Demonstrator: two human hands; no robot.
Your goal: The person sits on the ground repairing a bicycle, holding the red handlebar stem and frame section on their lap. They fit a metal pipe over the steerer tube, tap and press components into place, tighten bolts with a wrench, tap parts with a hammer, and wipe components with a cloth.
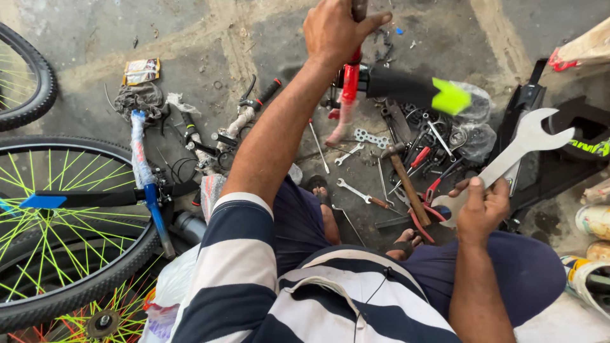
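Stripes of navy and white cover the shirt (254,279) at the bottom of the view, with dark trousers (508,267) over crossed legs. The right hand (481,206) is closed around the handle end of a large flat open-ended wrench (508,159), whose forked jaw is raised up and to the right. Below it, a wooden-handled hammer (406,181) and small spanners (356,190) are scattered on the concrete floor (190,38). To the left, a bicycle wheel (57,235) with neon-green spokes is seen. Farther away, the left hand (333,28) is wrapped around an upright stem above a black handlebar grip (400,86) with a neon-green end; its thumb is stretched sideways.
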